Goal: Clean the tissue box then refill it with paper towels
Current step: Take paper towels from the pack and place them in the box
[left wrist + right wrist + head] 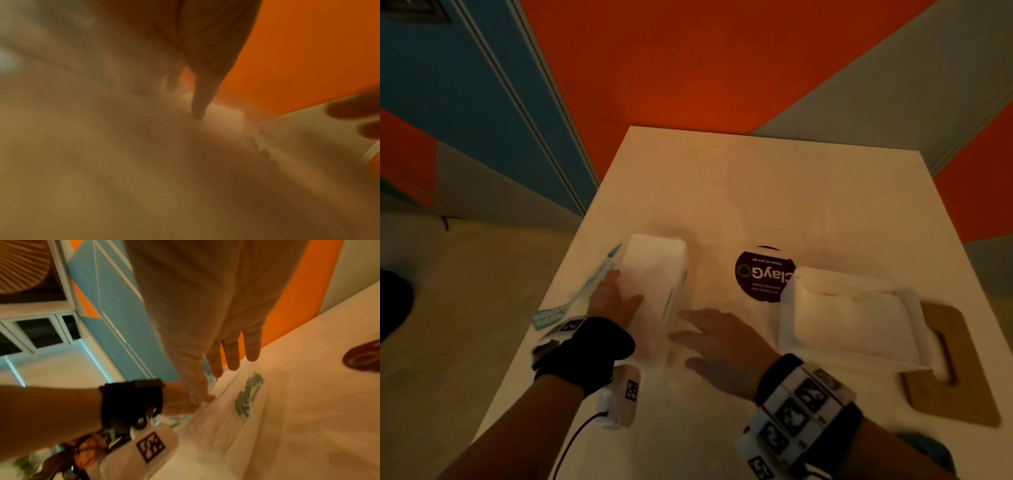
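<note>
Surface: pale square table [756, 192], orange wall behind.
Your left hand [613, 298]: fingers flat against white plastic-wrapped paper towel pack [654, 274].
Your right hand [722, 339]: fingers spread, empty, just right of it.
Right: white tissue box [849, 318].

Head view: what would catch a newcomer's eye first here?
The bright orange wall beyond the pale table dominates. On the table, a white pack of paper towels sits under the left hand, with the right hand open beside it. To the right stands the white tissue box, partly covering a dark round sticker.
</note>
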`<state>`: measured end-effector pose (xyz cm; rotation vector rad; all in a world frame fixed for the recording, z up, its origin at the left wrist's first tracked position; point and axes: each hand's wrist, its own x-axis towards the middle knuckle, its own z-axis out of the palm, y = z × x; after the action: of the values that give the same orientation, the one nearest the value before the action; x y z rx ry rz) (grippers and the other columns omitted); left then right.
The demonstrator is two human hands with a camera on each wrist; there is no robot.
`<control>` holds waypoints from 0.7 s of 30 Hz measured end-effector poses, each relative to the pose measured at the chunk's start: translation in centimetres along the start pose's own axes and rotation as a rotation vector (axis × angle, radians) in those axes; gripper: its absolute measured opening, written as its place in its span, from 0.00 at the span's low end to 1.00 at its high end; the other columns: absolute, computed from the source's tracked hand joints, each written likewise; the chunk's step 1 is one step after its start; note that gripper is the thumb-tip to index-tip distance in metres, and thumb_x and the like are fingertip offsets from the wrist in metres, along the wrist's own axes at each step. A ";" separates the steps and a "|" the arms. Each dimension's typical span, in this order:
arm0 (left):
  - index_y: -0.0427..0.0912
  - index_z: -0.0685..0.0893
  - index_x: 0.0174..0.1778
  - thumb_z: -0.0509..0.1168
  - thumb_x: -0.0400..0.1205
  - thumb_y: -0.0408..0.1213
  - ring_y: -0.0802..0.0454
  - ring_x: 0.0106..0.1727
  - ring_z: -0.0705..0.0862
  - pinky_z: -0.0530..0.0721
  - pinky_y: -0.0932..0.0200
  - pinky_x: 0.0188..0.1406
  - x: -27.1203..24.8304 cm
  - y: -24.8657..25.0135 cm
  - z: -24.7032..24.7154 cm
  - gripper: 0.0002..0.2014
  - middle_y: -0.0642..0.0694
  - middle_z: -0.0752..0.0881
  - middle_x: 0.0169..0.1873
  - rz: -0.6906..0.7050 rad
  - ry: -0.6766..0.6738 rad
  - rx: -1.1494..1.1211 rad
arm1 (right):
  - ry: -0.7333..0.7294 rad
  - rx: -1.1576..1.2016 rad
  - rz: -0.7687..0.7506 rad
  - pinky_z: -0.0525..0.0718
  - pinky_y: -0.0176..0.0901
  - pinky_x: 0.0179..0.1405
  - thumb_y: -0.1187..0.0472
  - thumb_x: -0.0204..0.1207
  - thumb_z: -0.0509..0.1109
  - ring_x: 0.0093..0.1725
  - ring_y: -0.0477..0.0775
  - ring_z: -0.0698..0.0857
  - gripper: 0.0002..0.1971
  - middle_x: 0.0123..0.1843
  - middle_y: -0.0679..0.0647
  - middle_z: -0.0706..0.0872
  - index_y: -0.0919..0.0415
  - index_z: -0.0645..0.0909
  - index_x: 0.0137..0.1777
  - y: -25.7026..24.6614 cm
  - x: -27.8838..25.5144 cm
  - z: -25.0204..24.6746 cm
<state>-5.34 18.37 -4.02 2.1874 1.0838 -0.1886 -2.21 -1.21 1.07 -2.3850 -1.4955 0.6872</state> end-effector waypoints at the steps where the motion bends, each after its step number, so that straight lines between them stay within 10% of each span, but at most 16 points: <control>1: 0.36 0.58 0.75 0.67 0.76 0.36 0.34 0.73 0.69 0.68 0.42 0.73 0.1 -0.1 0.1 0.34 0.32 0.68 0.74 -0.005 -0.008 -0.007 | -0.017 -0.001 -0.027 0.61 0.55 0.75 0.59 0.80 0.63 0.79 0.59 0.58 0.24 0.83 0.56 0.57 0.52 0.64 0.76 -0.6 0.9 0.6; 16: 0.31 0.74 0.63 0.70 0.73 0.35 0.34 0.65 0.77 0.74 0.45 0.63 0.1 -0.5 -0.5 0.24 0.30 0.78 0.64 0.052 0.008 -0.142 | -0.291 -0.057 0.047 0.54 0.57 0.82 0.55 0.81 0.61 0.82 0.59 0.50 0.27 0.84 0.58 0.49 0.52 0.58 0.78 -1.8 4.7 1.9; 21: 0.33 0.80 0.58 0.71 0.71 0.25 0.43 0.50 0.81 0.76 0.53 0.46 -1.4 -0.3 -3.2 0.18 0.37 0.84 0.48 0.112 -0.084 -0.501 | 0.140 0.183 0.124 0.64 0.48 0.75 0.52 0.77 0.67 0.75 0.56 0.66 0.29 0.78 0.54 0.67 0.49 0.61 0.76 -1.3 4.6 -1.2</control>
<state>-6.99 19.65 -1.20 1.7641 0.8486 0.0400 -0.90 3.56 1.51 -2.3474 -1.1839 0.6396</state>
